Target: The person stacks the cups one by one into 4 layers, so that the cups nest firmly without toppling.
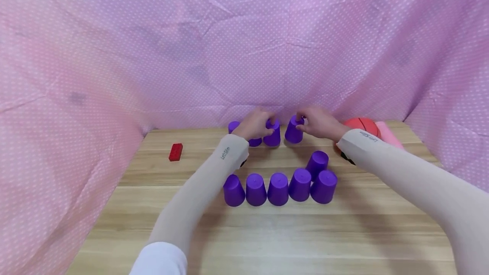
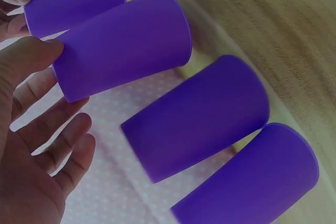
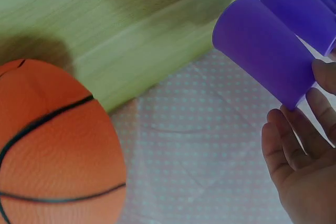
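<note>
My left hand point(image 1: 253, 124) pinches the closed top of an upside-down purple cup point(image 1: 272, 136) between thumb and fingers, near the back edge of the table. Just to the right, my right hand point(image 1: 318, 123) holds a second purple cup point(image 1: 293, 133) the same way, tilted slightly in the head view. In the left wrist view, two more purple cups point(image 2: 202, 119) stand beside the held cup; in the head view my left hand partly hides them. A front row of several upside-down purple cups point(image 1: 278, 190) stands closer to me, with one cup point(image 1: 317, 164) behind its right end.
An orange basketball point(image 1: 361, 125) sits by my right wrist, with a pink object point(image 1: 389, 135) beside it. On the left of the wooden table point(image 1: 153, 220) lies a red toy brick point(image 1: 175, 152). A pink dotted cloth point(image 1: 252, 54) hangs behind the table.
</note>
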The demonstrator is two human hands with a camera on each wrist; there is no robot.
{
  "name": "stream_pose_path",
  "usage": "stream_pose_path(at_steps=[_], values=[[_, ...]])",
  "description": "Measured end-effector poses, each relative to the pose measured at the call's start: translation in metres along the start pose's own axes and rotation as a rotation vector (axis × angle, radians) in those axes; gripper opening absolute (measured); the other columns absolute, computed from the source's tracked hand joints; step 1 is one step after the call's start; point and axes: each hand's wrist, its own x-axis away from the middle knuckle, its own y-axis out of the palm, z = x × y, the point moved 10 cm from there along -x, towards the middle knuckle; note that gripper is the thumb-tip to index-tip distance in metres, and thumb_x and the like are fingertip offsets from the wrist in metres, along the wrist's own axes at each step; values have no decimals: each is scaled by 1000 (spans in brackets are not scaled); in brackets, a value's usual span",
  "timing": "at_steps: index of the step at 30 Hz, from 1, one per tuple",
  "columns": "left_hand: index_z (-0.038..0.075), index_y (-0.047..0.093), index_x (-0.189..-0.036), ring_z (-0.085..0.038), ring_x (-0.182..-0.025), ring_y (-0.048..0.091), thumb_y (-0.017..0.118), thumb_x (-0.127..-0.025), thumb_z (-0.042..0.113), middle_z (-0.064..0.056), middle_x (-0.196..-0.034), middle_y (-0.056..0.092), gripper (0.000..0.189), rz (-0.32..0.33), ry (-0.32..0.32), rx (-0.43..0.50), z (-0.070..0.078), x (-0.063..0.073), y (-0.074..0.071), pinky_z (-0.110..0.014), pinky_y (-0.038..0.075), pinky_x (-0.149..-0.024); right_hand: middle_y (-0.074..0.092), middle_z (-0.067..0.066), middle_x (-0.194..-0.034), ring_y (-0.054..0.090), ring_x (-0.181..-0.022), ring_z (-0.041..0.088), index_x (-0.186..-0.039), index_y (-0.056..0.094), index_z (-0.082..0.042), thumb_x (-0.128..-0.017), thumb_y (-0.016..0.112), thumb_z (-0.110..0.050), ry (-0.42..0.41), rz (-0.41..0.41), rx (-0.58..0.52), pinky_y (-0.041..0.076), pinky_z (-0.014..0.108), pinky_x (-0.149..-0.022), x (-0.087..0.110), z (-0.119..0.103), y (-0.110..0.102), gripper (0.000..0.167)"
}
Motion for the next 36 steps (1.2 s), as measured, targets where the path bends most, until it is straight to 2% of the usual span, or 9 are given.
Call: stream_pose_path(at_steps=[3,10,16,22,26,30,33,36], values=[[14,62,-99,-18,-97,47,73,-83,24,2,-92,57,22,-37,-31,-12,-7,-4,10,-32,41,-83,64,9,-91,58,-86,29,-90,64,-6,-78,75,-13,13,-25,6,47,44,-73,-7,7,10,18],[16,65,-104,-19,-104,47,73,-83,25,2,-97,59,24,-44,-86,-35,-20,-11,20,-37,33,-93,64,11,-90,59,-85,29,-93,65,-3,-78,75,-10,15,-50,-7,47,43,-75,-16,9,23,20],[18,64,-110,-21,-108,47,71,-85,26,2,-103,63,27,-44,-143,-77,-24,-9,21,-43,26,-95,64,9,-88,58,-80,26,-91,63,-4,-80,76,-13,-9,-46,15,47,41,-71,-19,7,33,19],[19,62,-114,-20,-105,48,71,-84,25,2,-105,65,32,-26,-122,-77,-20,-4,16,-44,27,-92,64,9,-91,59,-83,28,-94,63,-3,-80,76,-12,-6,-48,-11,46,43,-74,-16,8,34,21],[16,60,-119,-22,-109,47,69,-85,23,0,-110,64,36,-10,-74,-45,-15,15,-1,-48,26,-97,63,11,-96,59,-91,31,-99,62,-3,-81,74,-13,-18,-58,-58,45,46,-81,-9,6,26,24],[16,57,-126,-23,-115,43,69,-86,26,-2,-120,60,44,14,-43,-39,-11,48,-26,-49,28,-100,64,8,-99,59,-97,30,-101,63,-5,-82,74,-15,-50,-32,-61,44,47,-85,7,-5,4,24],[15,61,-118,-22,-111,45,71,-84,28,-2,-117,61,38,64,0,-44,-9,78,-42,-48,33,-97,65,7,-99,59,-98,30,-101,64,-5,-82,74,-13,-124,-4,-34,44,47,-87,23,-21,-11,24],[13,65,-103,-21,-102,47,74,-82,25,-2,-105,64,26,137,85,-42,-4,110,-54,-45,35,-93,65,7,-100,59,-99,29,-103,64,-5,-80,76,-13,-180,34,7,45,46,-87,43,-35,-21,26]])
